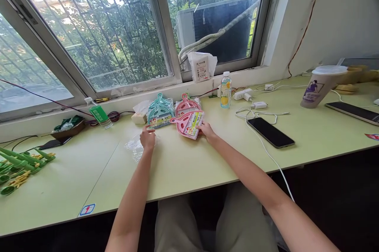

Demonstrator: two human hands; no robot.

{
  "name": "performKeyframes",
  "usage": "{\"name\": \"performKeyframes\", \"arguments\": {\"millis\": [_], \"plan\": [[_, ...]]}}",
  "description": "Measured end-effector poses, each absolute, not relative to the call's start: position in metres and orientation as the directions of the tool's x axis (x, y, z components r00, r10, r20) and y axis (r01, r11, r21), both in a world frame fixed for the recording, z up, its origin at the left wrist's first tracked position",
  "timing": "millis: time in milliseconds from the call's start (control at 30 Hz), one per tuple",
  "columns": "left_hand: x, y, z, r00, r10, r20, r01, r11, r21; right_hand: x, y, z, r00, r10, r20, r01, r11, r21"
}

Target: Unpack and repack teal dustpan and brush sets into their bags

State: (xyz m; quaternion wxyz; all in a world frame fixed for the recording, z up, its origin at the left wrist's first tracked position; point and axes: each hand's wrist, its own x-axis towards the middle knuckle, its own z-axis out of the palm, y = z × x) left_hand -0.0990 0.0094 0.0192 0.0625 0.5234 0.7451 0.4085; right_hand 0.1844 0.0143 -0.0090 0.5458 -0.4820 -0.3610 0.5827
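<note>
My right hand [207, 130] grips a small pink dustpan-and-brush set [181, 124] by its wide end, thumb on top. A yellow-green label covers part of its bristles, and its handle points left. My left hand [147, 139] is apart from it, fingers spread and partly bent, holding nothing that I can see. Clear plastic bags [135, 146] lie flat on the table beside and under that hand. Just beyond are teal dustpan-and-brush sets [160, 111] in clear wrapping, stacked together. Another wrapped pink dustpan set [187, 105] lies behind the held one.
A pale green table [177, 173] runs below the window. Tissues [141, 112], a green-labelled bottle [99, 114] and a drink bottle [225, 91] stand along the back. Rightward are a phone [271, 132], white cables and a lidded cup [321, 86]. Green plastic pieces [25, 162] lie far left.
</note>
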Motion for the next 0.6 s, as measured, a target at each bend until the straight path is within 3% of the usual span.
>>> {"name": "performKeyframes", "arguments": {"millis": [133, 233, 400, 533, 600], "plan": [[-0.105, 0.002, 0.034, -0.608, 0.592, 0.53, 0.673, 0.028, 0.739, 0.184, 0.015, -0.011, 0.063, 0.985, -0.162, -0.287, -0.138, -0.948], [-0.097, -0.005, 0.04, -0.608, 0.497, 0.619, 0.697, -0.038, 0.716, 0.184, 0.016, -0.013, 0.068, 0.987, -0.149, -0.287, -0.123, -0.95], [-0.064, -0.004, 0.023, -0.335, 0.688, 0.644, 0.761, -0.205, 0.616, 0.184, 0.015, -0.013, 0.064, 0.986, -0.153, -0.277, -0.13, -0.952], [-0.051, 0.008, 0.004, -0.077, 0.925, 0.373, 0.63, -0.245, 0.737, 0.184, 0.014, -0.011, 0.074, 0.984, -0.159, -0.287, -0.132, -0.949], [-0.055, 0.013, -0.001, 0.009, 0.972, 0.236, 0.578, -0.198, 0.792, 0.184, 0.013, -0.01, 0.076, 0.984, -0.162, -0.29, -0.133, -0.948]]}}
